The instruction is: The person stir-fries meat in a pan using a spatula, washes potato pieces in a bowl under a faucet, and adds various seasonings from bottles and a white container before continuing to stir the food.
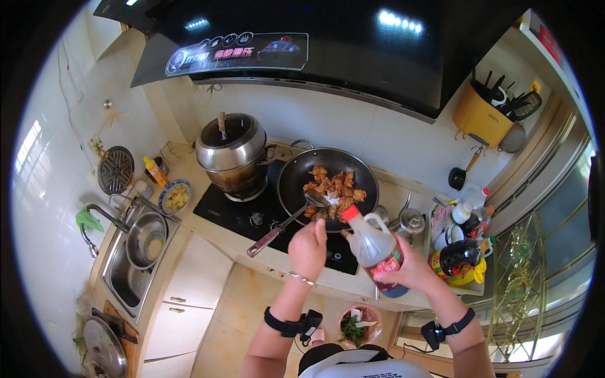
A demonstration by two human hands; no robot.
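Observation:
My right hand (411, 264) grips a clear plastic seasoning bottle (373, 241) with a red cap, a moulded handle and a red label. The bottle leans left, its cap over the near rim of a black wok (293, 175). My left hand (307, 248) is curled just left of the bottle; whether it holds something small is hidden. In the wok lie browned meat pieces (347, 193) with a whitish patch (332, 201) among them. A metal spatula (293, 217) rests across the wok's near left rim, its handle reaching past the cooktop's front edge.
A lidded steel pot (231, 160) stands left of the wok on the black glass cooktop (241, 222). The range hood (331, 56) overhangs the back. Bottles (456, 260) crowd a tray at right. A bowl of pale chunks (176, 197) sits by the sink (127, 279).

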